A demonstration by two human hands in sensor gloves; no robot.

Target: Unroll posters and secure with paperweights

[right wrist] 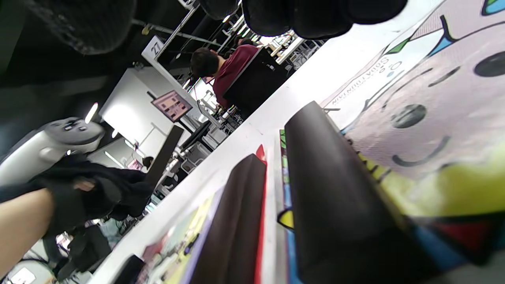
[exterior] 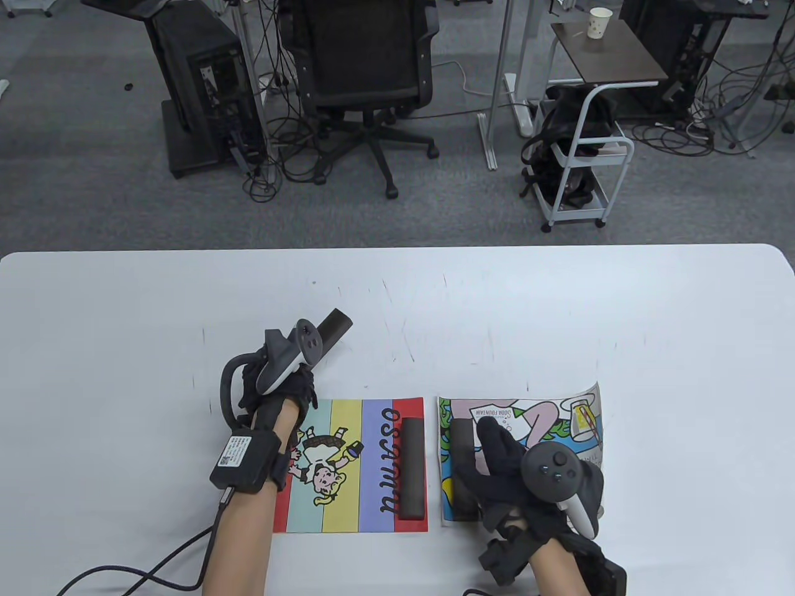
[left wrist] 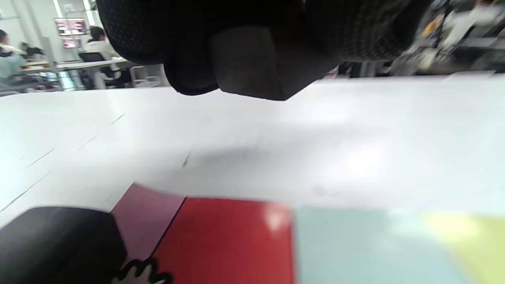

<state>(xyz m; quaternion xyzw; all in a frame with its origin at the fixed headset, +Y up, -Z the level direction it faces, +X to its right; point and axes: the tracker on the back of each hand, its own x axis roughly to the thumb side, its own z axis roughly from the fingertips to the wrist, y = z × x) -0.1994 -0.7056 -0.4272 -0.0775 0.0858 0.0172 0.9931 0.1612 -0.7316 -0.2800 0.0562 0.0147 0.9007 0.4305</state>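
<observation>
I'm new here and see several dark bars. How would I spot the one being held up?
Start at the striped poster on the white table's left half. Above its far left corner, the left hand grips a dark paperweight bar. Unlike the two bars lying on posters, it is lifted and points diagonally away.

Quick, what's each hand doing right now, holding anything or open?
Left hand: grips a dark bar paperweight, lifted above the table.
Right hand: open, fingers spread, pressing flat on the soda fountain poster; holds nothing.
</observation>
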